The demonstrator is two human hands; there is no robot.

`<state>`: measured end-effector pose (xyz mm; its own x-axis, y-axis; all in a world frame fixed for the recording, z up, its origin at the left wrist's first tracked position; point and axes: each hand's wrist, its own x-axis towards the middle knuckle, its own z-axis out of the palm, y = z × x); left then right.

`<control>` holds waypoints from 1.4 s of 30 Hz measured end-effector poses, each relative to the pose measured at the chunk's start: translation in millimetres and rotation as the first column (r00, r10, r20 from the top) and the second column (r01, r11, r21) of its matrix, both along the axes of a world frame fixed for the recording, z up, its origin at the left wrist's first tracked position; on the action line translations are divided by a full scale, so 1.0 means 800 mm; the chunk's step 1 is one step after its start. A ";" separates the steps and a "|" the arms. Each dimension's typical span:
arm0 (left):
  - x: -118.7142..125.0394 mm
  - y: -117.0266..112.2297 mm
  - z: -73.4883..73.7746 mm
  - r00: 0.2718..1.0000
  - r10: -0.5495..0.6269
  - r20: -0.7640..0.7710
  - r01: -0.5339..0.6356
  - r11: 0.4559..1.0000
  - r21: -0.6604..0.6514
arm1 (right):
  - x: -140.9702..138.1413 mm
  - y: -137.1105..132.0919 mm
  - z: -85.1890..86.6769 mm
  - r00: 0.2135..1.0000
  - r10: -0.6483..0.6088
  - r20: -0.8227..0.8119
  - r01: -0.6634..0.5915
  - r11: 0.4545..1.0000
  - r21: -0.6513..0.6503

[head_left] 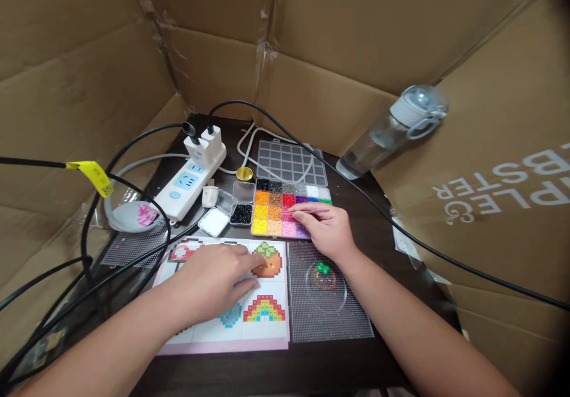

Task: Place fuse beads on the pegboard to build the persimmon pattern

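Observation:
My left hand rests on the printed pattern sheet, index finger stretched out onto the picture of an orange fruit with green leaves. In my right hand are pink tweezers, their tips over the orange and red compartments of the bead box. Below the right wrist lies a clear pegboard. On it a small bead figure shows green beads at the top and an orange-brown outline. The ring around that figure looks transparent.
A power strip with plugs stands at left among black cables. Small boxes hold black beads and white beads. A water bottle leans at the right against cardboard walls. Pink beads sit in a dish.

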<state>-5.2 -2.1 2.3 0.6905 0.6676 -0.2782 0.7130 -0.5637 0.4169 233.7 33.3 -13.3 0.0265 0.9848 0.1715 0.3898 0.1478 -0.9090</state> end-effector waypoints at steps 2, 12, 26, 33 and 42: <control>0.000 -0.001 0.000 1.000 0.000 -0.004 0.000 1.000 0.000 | 0.000 0.000 0.000 1.000 -0.006 0.002 0.006 1.000 -0.002; 0.000 -0.001 0.001 1.000 0.002 0.002 -0.002 1.000 -0.001 | 0.002 -0.001 0.002 0.999 -0.001 0.033 0.001 1.000 -0.012; 0.001 -0.001 0.003 1.000 -0.007 -0.015 0.007 1.000 -0.011 | 0.005 -0.003 0.000 0.999 -0.026 0.020 0.027 1.000 -0.010; 0.000 0.000 0.004 1.000 -0.008 -0.021 0.007 1.000 -0.023 | 0.005 -0.003 0.000 0.999 -0.034 0.022 0.034 0.999 -0.023; 0.000 -0.001 0.004 1.000 0.005 -0.001 -0.005 1.000 -0.022 | 0.005 -0.003 0.002 0.998 -0.030 0.052 0.030 0.999 0.011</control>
<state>-5.1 -2.6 5.4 0.6867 0.6649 -0.2937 0.7165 -0.5509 0.4280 237.7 31.1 -11.3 0.0467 0.9819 0.1837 0.4414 0.1447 -0.8855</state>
